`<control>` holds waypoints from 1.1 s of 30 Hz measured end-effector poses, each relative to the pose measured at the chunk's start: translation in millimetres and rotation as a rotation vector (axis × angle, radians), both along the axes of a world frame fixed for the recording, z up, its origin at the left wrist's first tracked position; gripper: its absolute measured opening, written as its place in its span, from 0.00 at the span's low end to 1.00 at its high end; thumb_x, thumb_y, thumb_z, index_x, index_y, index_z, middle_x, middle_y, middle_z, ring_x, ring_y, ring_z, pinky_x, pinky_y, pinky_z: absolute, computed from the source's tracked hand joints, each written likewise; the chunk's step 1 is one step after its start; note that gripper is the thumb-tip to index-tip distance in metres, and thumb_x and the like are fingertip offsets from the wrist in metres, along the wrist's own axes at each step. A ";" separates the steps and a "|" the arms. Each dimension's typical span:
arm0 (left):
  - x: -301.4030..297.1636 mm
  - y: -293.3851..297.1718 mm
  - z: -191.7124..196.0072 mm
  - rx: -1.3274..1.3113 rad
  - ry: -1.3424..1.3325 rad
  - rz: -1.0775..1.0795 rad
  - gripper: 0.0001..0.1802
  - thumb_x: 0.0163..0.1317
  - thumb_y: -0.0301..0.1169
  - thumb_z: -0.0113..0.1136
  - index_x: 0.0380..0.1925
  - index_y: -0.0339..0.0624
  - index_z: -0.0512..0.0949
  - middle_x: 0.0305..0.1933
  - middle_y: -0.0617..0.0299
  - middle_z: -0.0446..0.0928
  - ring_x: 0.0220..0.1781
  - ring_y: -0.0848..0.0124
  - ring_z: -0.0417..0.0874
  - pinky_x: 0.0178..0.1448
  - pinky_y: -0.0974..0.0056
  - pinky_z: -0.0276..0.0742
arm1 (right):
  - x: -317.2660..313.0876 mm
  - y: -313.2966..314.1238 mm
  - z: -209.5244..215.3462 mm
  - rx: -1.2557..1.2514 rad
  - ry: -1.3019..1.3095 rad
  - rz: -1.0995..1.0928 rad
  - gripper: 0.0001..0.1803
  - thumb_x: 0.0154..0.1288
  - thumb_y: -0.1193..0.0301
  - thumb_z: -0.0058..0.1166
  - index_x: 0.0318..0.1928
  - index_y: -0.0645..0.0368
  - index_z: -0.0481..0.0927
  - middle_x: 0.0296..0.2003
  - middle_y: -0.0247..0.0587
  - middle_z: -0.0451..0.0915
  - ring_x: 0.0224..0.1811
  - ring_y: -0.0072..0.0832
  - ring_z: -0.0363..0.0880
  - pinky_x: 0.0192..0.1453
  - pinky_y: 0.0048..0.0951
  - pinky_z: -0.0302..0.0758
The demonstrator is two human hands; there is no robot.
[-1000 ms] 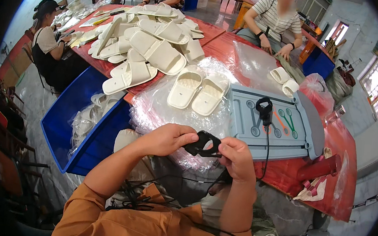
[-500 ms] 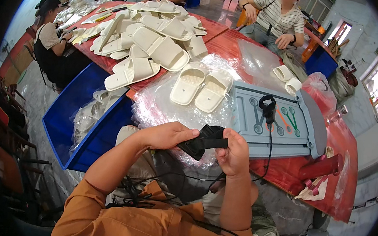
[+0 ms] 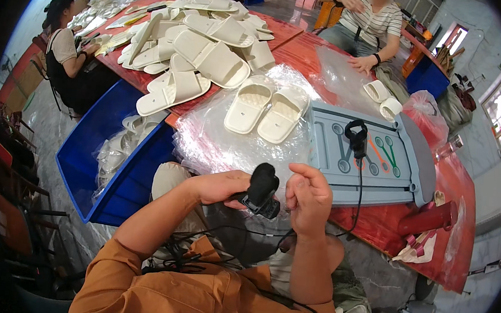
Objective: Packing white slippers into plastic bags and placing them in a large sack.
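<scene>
Being gripped by the left hand [image 3: 221, 188], a black strap [image 3: 263, 184], held up near clear bags [image 3: 205, 135] on the red surface [image 3: 368, 224], the right hand [image 3: 309, 199] half open, fingers curled, just beside it.

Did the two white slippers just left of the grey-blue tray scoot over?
No. The slippers sit just left of the tray as before, neither nearer nor farther; the whole view shifted a little.

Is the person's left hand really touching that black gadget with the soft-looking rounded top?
Touching. The head view shows the left hand gripping the black, round-topped gadget at its left side, with no gap between them.
</scene>
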State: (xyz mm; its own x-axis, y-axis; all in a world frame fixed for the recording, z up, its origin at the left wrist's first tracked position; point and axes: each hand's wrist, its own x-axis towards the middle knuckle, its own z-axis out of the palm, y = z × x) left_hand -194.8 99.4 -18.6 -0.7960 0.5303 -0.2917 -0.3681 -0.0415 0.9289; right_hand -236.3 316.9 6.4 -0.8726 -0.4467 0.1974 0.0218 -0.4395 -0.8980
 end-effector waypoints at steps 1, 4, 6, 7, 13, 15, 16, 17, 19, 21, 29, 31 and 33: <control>0.4 0.0 -3.1 0.072 0.016 0.030 0.29 0.70 0.55 0.50 0.52 0.41 0.79 0.46 0.64 0.81 0.34 0.83 0.76 0.27 0.77 0.63 | -1.0 1.0 -2.5 -0.046 0.075 -0.019 0.12 0.71 0.74 0.53 0.51 0.67 0.79 0.30 0.35 0.77 0.25 0.14 0.68 0.29 0.14 0.64; 3.9 0.1 -5.0 0.153 0.043 0.110 0.32 0.68 0.57 0.53 0.56 0.38 0.76 0.51 0.59 0.82 0.33 0.81 0.76 0.26 0.76 0.61 | -9.2 0.5 -9.0 0.007 0.414 -0.031 0.17 0.64 0.73 0.62 0.52 0.67 0.79 0.41 0.38 0.76 0.34 0.18 0.70 0.34 0.17 0.67; 6.5 -2.9 0.6 0.232 0.066 0.114 0.31 0.68 0.54 0.54 0.56 0.37 0.76 0.54 0.56 0.81 0.33 0.80 0.76 0.26 0.76 0.61 | -11.4 4.3 -2.4 0.130 0.554 0.026 0.22 0.57 0.73 0.68 0.52 0.65 0.79 0.44 0.38 0.75 0.37 0.20 0.71 0.36 0.19 0.68; 7.3 -4.6 0.3 0.234 0.070 0.119 0.31 0.68 0.54 0.54 0.56 0.37 0.76 0.54 0.56 0.81 0.33 0.80 0.76 0.26 0.76 0.61 | -11.4 4.2 1.9 0.251 0.693 0.081 0.28 0.50 0.72 0.73 0.53 0.64 0.79 0.47 0.39 0.74 0.40 0.22 0.72 0.37 0.21 0.69; 6.5 -17.6 -15.5 0.385 0.187 0.072 0.30 0.64 0.50 0.56 0.56 0.36 0.76 0.44 0.61 0.80 0.30 0.79 0.72 0.30 0.72 0.63 | -2.9 -8.7 -1.5 0.430 0.829 -0.008 0.33 0.37 0.75 0.79 0.49 0.59 0.80 0.46 0.41 0.75 0.38 0.24 0.73 0.37 0.22 0.70; 6.7 -19.3 -17.7 0.400 0.096 0.083 0.31 0.62 0.49 0.60 0.57 0.36 0.75 0.41 0.63 0.78 0.30 0.77 0.72 0.31 0.71 0.64 | -2.2 -10.5 -2.1 0.442 0.849 -0.027 0.33 0.37 0.75 0.78 0.49 0.60 0.80 0.46 0.41 0.75 0.38 0.24 0.74 0.37 0.22 0.70; 7.3 -20.3 -18.9 0.402 0.100 0.088 0.31 0.62 0.49 0.60 0.57 0.36 0.75 0.41 0.63 0.78 0.30 0.77 0.72 0.31 0.71 0.64 | -0.9 -10.9 -1.1 0.450 0.809 -0.009 0.31 0.39 0.76 0.77 0.49 0.60 0.80 0.47 0.42 0.75 0.40 0.25 0.75 0.39 0.22 0.72; 8.0 -21.5 -20.6 0.406 0.093 0.109 0.31 0.61 0.46 0.62 0.58 0.36 0.73 0.42 0.62 0.78 0.32 0.77 0.74 0.32 0.71 0.65 | -0.3 -11.8 -0.3 0.458 0.767 0.009 0.30 0.41 0.77 0.76 0.50 0.61 0.80 0.47 0.42 0.75 0.42 0.26 0.75 0.42 0.22 0.73; 10.3 -19.2 -18.8 0.413 0.087 0.130 0.32 0.59 0.44 0.65 0.59 0.37 0.72 0.44 0.62 0.78 0.34 0.76 0.75 0.33 0.71 0.67 | -1.7 -13.3 -1.9 0.417 0.767 0.025 0.30 0.44 0.78 0.74 0.52 0.62 0.79 0.49 0.44 0.74 0.46 0.28 0.76 0.46 0.24 0.74; 12.9 -11.3 -9.4 0.394 0.202 0.201 0.25 0.62 0.40 0.61 0.56 0.37 0.75 0.31 0.67 0.74 0.27 0.78 0.70 0.31 0.73 0.65 | -4.0 -13.4 -8.2 0.379 0.765 0.037 0.30 0.48 0.79 0.71 0.55 0.64 0.78 0.51 0.45 0.73 0.51 0.30 0.76 0.51 0.25 0.75; 15.9 -5.3 -4.2 0.362 0.225 0.279 0.36 0.61 0.31 0.67 0.69 0.42 0.65 0.50 0.63 0.78 0.40 0.78 0.77 0.38 0.71 0.75 | -8.6 -19.0 -23.3 0.205 0.560 0.104 0.30 0.62 0.86 0.51 0.66 0.68 0.68 0.66 0.50 0.64 0.62 0.32 0.71 0.57 0.27 0.76; 19.1 -0.2 1.0 0.366 0.234 0.311 0.35 0.63 0.28 0.64 0.70 0.43 0.64 0.46 0.66 0.78 0.36 0.82 0.75 0.36 0.73 0.72 | -6.7 -19.4 -26.8 0.208 0.526 0.072 0.30 0.62 0.87 0.50 0.66 0.68 0.68 0.66 0.50 0.64 0.64 0.33 0.70 0.59 0.27 0.75; 22.5 4.9 1.9 0.250 0.297 0.446 0.34 0.63 0.24 0.65 0.69 0.41 0.65 0.48 0.65 0.78 0.41 0.80 0.78 0.41 0.72 0.76 | -6.1 -22.4 -31.2 0.209 0.493 0.043 0.30 0.61 0.87 0.48 0.66 0.68 0.67 0.67 0.51 0.63 0.65 0.33 0.69 0.60 0.27 0.74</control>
